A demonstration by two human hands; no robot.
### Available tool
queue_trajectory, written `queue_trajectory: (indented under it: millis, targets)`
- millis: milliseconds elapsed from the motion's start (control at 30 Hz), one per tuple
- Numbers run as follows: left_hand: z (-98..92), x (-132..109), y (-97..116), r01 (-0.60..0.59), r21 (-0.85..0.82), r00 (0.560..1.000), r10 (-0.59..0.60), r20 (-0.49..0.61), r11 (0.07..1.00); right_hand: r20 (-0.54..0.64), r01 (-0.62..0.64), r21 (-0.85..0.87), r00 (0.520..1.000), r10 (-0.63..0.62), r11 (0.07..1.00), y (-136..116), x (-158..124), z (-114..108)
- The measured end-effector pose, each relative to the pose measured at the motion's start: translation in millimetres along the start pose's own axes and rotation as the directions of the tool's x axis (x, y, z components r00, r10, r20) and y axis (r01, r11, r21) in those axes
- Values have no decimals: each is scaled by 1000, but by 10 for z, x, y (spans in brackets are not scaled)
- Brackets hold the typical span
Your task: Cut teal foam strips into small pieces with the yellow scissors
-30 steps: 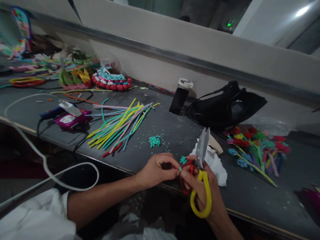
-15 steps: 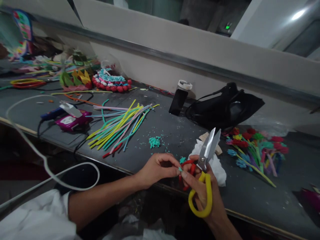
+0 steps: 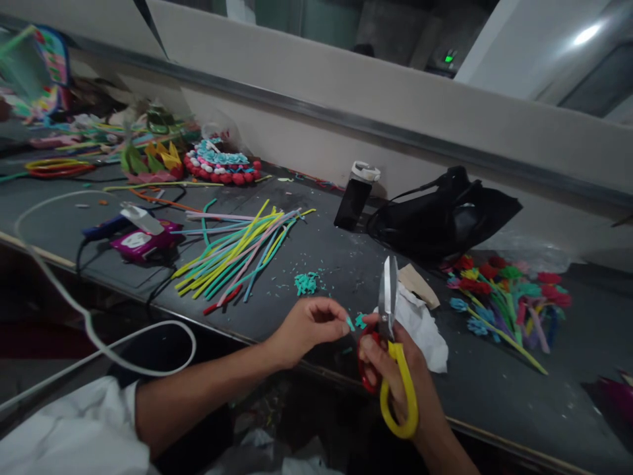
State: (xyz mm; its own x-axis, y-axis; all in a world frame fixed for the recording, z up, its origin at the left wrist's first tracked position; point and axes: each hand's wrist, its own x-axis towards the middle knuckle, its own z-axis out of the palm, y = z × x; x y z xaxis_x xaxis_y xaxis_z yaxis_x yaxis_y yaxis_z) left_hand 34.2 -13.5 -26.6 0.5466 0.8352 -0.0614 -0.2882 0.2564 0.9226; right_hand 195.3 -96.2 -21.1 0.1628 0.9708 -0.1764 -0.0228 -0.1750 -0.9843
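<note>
Between thumb and forefinger, my left hand point(image 3: 312, 330) pinches a small teal piece point(image 3: 351, 324). My right hand point(image 3: 395, 363) is wrapped round a pair of scissors point(image 3: 387, 297) with one red and one yellow handle loop; the blades point up and away from me. A little pile of teal bits point(image 3: 360, 321) lies at the table edge, close behind the pinched piece. Farther back sits a larger heap of teal cuttings point(image 3: 306, 283). Left of it, a bundle of coloured strips point(image 3: 237, 251) in yellow, teal, pink and blue is fanned across the table.
White tissue point(image 3: 422, 333) and a brown scrap point(image 3: 418, 285) lie beside my right hand. Behind stand a bottle point(image 3: 353, 198) and a black bag point(image 3: 440, 211). Craft flowers point(image 3: 509, 297) are at right, a purple glue gun or similar device point(image 3: 143, 241) at left, with a white cable point(image 3: 86, 316).
My hands have moved apart, and the teal piece is now only in my left fingers. The scissors have turned more upright, their blades now closer together.
</note>
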Motion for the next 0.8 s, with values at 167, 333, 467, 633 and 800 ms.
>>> queue_trajectory:
  millis: [167, 333, 467, 633, 800]
  targets:
    - [-63, 38, 77, 3, -82, 994, -12, -113, 997, -113, 195, -569, 944, -311, 799, -13, -43, -149]
    - [-98, 43, 151, -25, -110, 991, 11, -133, 994, 60, 356, -753, 874, -482, 553, 160, -27, -255]
    - [-121, 42, 162, -26, -99, 994, 15, -110, 995, 151, 379, -788, 883, -444, 485, 216, -19, -258]
    - [-142, 43, 147, -25, -86, 996, 17, -88, 996, 166, 409, -817, 841, -514, 406, 236, -8, -259]
    - [-154, 42, 139, -31, -68, 996, 25, -89, 997, 167, 426, -812, 824, -541, 398, 264, -10, -262]
